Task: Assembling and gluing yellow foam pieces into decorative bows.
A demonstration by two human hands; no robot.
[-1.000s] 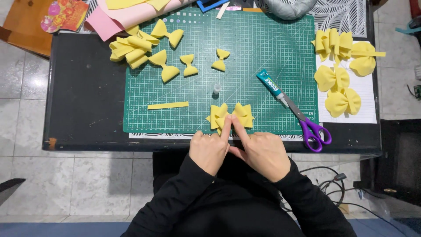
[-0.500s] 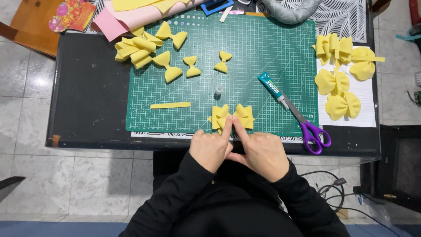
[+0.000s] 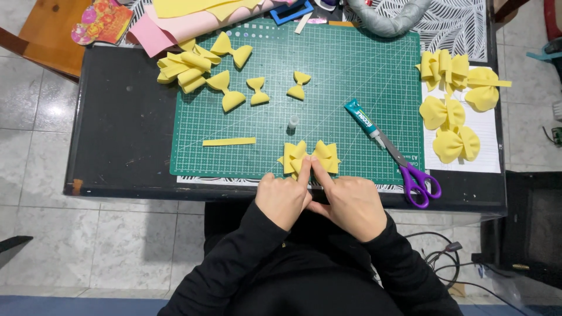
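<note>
Yellow strip (image 3: 229,141) lies loose at mat left. Left hand (image 3: 283,199) and right hand (image 3: 346,205): forefingers extended, other fingers curled, pressing yellow bow (image 3: 310,158) at green cutting mat's (image 3: 351,88) near edge. Uneven pressure could skew folds. Uncapped glue tube (image 3: 363,121) could ooze.

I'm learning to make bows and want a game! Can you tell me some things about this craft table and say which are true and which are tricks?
1. Both hands, the left hand and right hand, press index fingers on a yellow bow. True.
2. The scissors have red handles. False: the handles are purple.
3. The glue tube lies on the green cutting mat. True.
4. A loose yellow strip lies on the mat to the right of the scissors. False: it lies left of the bow.
5. Finished yellow bows sit on the white paper on the right. True.
</note>
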